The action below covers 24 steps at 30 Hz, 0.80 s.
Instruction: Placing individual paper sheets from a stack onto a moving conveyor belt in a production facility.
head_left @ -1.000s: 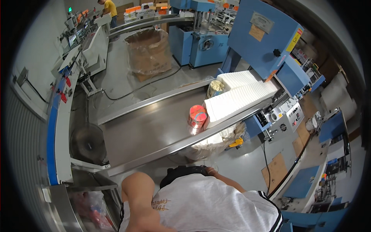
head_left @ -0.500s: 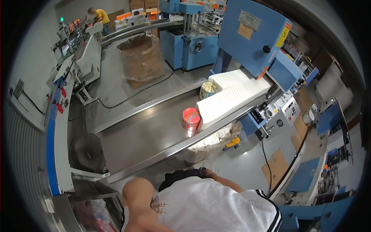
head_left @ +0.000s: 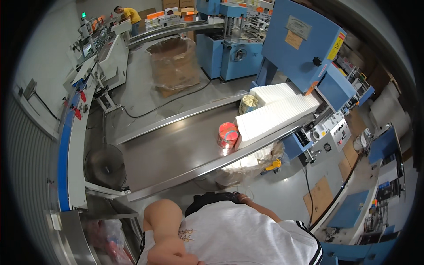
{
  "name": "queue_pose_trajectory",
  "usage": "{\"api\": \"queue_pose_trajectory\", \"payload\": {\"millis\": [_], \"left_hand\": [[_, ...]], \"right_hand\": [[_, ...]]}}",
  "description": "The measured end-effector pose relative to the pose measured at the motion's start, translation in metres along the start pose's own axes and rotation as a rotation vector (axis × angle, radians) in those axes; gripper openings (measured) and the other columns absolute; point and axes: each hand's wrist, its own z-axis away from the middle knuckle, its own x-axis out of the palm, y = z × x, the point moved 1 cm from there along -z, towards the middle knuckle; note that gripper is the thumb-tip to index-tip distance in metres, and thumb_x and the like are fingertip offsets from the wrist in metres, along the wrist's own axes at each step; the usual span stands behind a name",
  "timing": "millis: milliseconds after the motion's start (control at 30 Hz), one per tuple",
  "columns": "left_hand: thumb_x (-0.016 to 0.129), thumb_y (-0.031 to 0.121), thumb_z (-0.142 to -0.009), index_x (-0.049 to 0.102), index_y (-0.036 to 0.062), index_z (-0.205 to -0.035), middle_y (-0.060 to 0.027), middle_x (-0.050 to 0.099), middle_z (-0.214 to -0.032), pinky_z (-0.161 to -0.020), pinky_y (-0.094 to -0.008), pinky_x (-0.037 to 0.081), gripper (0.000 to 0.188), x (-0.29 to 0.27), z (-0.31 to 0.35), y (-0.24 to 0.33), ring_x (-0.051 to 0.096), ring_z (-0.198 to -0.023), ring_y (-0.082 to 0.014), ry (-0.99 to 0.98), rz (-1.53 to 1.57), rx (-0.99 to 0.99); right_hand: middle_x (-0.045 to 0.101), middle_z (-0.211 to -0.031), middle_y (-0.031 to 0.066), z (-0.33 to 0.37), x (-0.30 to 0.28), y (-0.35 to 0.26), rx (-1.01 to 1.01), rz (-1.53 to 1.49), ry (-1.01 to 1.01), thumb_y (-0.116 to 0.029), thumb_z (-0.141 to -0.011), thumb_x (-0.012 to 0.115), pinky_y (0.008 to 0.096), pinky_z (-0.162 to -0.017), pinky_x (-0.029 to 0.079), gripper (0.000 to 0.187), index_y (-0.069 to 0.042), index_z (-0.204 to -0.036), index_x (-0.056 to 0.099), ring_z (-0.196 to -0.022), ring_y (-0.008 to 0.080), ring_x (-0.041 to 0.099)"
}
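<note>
My left arm is bent against the front of my white shirt, with my left hand (head_left: 172, 255) at the lower edge of the head view; its fingers are mostly hidden or cut off. Past a black waist pouch (head_left: 211, 201), my right hand (head_left: 241, 197) hangs low at my side, its fingers too small to make out. Neither hand touches the steel table (head_left: 176, 152) ahead. Long rows of folded white tissue (head_left: 278, 112) lie on it. A red cylinder (head_left: 228, 134) stands against the front end of one row, and a yellowish cylinder (head_left: 248, 104) against the other.
A blue machine (head_left: 296, 44) stands over the table's far right end. Below the near rail is a plastic-lined bin (head_left: 238, 170) holding white material. Beyond the table sits a large plastic-lined carton (head_left: 174, 66). A person in yellow (head_left: 131, 17) works far left.
The whole scene has shifted right and slightly up in the picture as my head moves. My left forearm shows more at the lower edge. The tissue rows and both cylinders keep their places.
</note>
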Motion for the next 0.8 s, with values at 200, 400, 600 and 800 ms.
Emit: {"api": "queue_pose_trajectory", "payload": {"millis": [200,400,600,800], "left_hand": [[0.054,-0.01,-0.07,0.051,0.0015,-0.062,-0.0058,0.05,-0.056,-0.035,-0.0247,0.036,0.015,-0.001,-0.003,0.002,0.054,-0.046,-0.0164,-0.086,0.126,-0.05],[0.05,-0.002,-0.078,0.053,0.0036,-0.069,-0.006,0.052,-0.063,-0.038,-0.0268,0.04,0.011,-0.005,-0.003,0.008,0.056,-0.052,-0.0187,-0.117,0.149,-0.081],[0.041,0.008,-0.087,0.054,0.0082,-0.082,-0.0052,0.055,-0.073,-0.044,-0.0308,0.045,0.014,-0.012,-0.012,0.011,0.058,-0.058,-0.0202,-0.14,0.355,-0.285],[0.035,0.016,-0.09,0.055,0.0125,-0.089,-0.0061,0.056,-0.08,-0.051,-0.0343,0.048,0.02,-0.005,-0.01,0.011,0.058,-0.061,-0.0208,-0.052,0.5,-0.33]], "right_hand": [[0.064,-0.096,0.018,-0.014,0.031,0.028,-0.039,-0.119,0.138,-0.032,-0.085,0.05,0.0445,-0.077,0.048,0.038,-0.011,-0.116,0.05,-0.092,0.0344,0.061],[0.065,-0.093,0.0142,0.032,-0.03,-0.024,0.088,-0.054,0.098,-0.022,-0.081,0.05,0.0383,-0.083,0.048,0.02,-0.009,-0.085,0.065,-0.092,0.0302,0.062],[0.065,-0.1,0.0122,0.012,0.0,0.003,0.174,-0.208,0.121,-0.032,-0.083,0.051,0.0389,-0.086,0.046,0.026,-0.014,-0.093,0.067,-0.098,0.0298,0.06],[0.065,-0.102,0.0118,0.012,0.007,0.013,0.209,-0.247,0.121,-0.037,-0.081,0.054,0.0383,-0.087,0.046,0.028,-0.017,-0.095,0.068,-0.099,0.0293,0.06]]}}
